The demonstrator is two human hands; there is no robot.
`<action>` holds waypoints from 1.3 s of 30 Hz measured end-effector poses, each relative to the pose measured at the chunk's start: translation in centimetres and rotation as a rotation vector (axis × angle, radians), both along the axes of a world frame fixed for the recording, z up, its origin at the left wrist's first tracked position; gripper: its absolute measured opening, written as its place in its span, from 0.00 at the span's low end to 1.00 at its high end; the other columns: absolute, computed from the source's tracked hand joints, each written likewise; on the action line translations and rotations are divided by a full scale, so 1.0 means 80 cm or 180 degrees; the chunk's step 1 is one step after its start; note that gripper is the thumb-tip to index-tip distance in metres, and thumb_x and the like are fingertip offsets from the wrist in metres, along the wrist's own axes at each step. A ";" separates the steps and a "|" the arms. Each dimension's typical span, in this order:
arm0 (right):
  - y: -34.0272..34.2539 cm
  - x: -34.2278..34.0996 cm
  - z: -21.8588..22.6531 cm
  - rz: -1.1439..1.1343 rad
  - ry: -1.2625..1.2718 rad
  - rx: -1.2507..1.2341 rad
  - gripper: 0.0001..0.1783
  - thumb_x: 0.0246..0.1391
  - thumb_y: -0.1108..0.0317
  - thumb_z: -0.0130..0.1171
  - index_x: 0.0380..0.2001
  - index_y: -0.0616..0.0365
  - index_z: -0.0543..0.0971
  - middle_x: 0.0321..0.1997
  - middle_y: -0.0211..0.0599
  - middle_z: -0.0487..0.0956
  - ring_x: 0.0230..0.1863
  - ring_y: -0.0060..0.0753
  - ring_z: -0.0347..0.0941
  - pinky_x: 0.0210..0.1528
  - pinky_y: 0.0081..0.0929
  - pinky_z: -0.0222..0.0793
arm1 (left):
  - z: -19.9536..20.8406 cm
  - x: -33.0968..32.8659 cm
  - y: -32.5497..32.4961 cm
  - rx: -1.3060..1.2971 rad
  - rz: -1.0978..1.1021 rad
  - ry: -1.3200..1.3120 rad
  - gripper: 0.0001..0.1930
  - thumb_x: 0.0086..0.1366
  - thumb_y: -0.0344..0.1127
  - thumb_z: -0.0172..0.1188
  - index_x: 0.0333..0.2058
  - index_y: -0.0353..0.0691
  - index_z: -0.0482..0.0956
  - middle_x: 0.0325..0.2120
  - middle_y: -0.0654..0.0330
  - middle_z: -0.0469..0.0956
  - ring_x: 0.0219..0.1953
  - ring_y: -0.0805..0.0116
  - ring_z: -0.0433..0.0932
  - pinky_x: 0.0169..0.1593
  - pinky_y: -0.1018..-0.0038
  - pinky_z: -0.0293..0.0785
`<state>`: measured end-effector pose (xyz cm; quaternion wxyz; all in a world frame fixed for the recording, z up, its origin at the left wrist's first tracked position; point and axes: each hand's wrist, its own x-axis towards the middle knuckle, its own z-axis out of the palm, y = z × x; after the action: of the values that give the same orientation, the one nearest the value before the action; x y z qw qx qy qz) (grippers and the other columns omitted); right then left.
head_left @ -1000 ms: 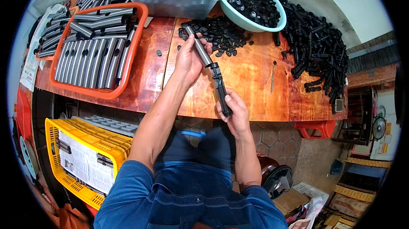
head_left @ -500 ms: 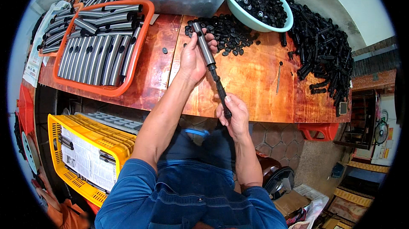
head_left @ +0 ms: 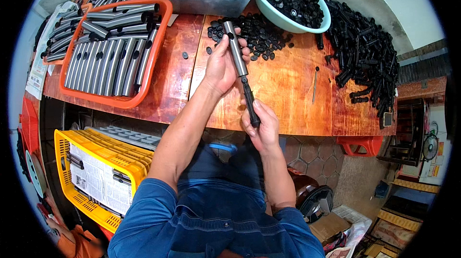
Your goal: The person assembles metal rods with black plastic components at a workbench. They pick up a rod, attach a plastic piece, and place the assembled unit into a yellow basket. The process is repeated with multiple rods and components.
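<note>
My left hand [head_left: 223, 68] is wrapped round a silver metal tube [head_left: 236, 52] that has a dark hole near its upper end. In line below it is a black plastic rod [head_left: 249, 98], its lower end pinched between the fingers and thumb of my right hand [head_left: 263, 124]. The rod's narrow upper end meets the tube's lower opening; how far it sits inside is hidden. Both are held slightly tilted over the wooden table [head_left: 302, 114]. Behind my left hand lie many small black oval caps [head_left: 264, 42].
An orange basket [head_left: 144, 97] of metal tubes stands at left. At the back are a clear bin [head_left: 201, 1] and a pale green basin [head_left: 314, 30] of black parts. Black rods [head_left: 360, 51] are heaped at right. A thin metal rod [head_left: 314, 87] lies on the table. A yellow crate [head_left: 139, 162] stands lower left.
Both hands have shifted slightly, carrying the tube a little right and the rod more upright. The rod stays lined up at the tube's lower end.
</note>
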<state>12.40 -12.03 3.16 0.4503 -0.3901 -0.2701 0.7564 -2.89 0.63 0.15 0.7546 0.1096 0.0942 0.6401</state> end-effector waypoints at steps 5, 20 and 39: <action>0.005 -0.006 -0.004 -0.0028 0.0028 -0.0014 0.19 0.73 0.59 0.45 0.48 0.66 0.75 0.19 0.34 0.72 0.12 0.19 0.57 0.16 0.16 0.53 | 0.004 0.001 -0.003 0.0055 -0.0131 -0.0058 0.19 0.79 0.48 0.44 0.59 0.44 0.69 0.39 0.59 0.77 0.38 0.67 0.77 0.43 0.70 0.77; 0.013 0.009 -0.016 -0.0686 0.0184 0.0237 0.20 0.73 0.56 0.43 0.47 0.63 0.73 0.29 0.44 0.80 0.22 0.31 0.73 0.26 0.22 0.68 | 0.023 0.029 -0.035 0.1040 -0.1424 0.1726 0.39 0.66 0.37 0.67 0.70 0.40 0.56 0.43 0.56 0.78 0.43 0.66 0.82 0.47 0.71 0.80; 0.173 0.076 0.022 -0.0043 -0.1582 0.1353 0.18 0.63 0.60 0.60 0.48 0.64 0.79 0.41 0.33 0.83 0.39 0.21 0.75 0.47 0.23 0.70 | 0.011 0.035 -0.030 0.0600 -0.1504 0.1551 0.22 0.71 0.32 0.58 0.60 0.36 0.64 0.38 0.59 0.79 0.28 0.73 0.77 0.36 0.73 0.75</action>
<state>18.51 1.77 4.95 0.4470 -0.4618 -0.5209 0.5617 -0.11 -1.79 1.07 0.8238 0.3470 0.1841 0.4087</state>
